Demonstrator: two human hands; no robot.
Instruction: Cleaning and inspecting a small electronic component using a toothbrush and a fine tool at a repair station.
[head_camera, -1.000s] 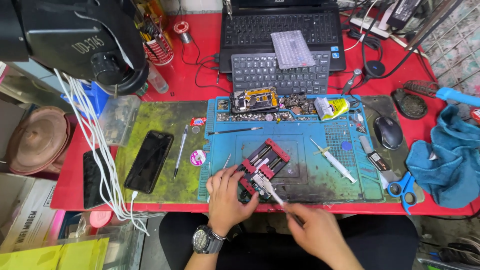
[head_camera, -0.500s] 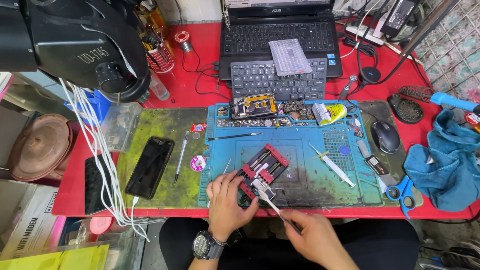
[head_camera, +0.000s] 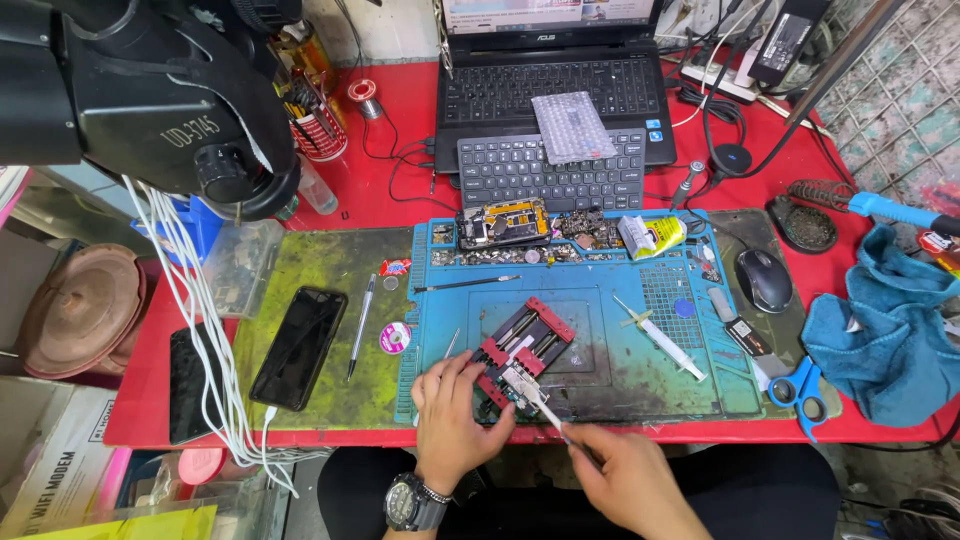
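Note:
A red and black board holder (head_camera: 523, 348) lies on the blue work mat (head_camera: 620, 340) near the table's front edge, with a small circuit board (head_camera: 519, 382) clamped at its near end. My left hand (head_camera: 453, 413), with a wristwatch below it, rests on the mat and touches the holder's left near corner. In my right hand (head_camera: 628, 482) is a thin metal tool (head_camera: 545, 410) whose tip reaches the small board.
A black phone (head_camera: 298, 346) and a pen (head_camera: 360, 327) lie on the green mat at left. A syringe (head_camera: 660, 337), scissors (head_camera: 797, 391), a mouse (head_camera: 764, 279) and a blue cloth (head_camera: 890, 330) are at right. A keyboard (head_camera: 550, 170), a laptop and a black microscope (head_camera: 150, 100) stand behind.
The view has shifted slightly. My right hand has drawn back toward me and to the right, with the tool's tip still at the small board. My left hand stays at the holder.

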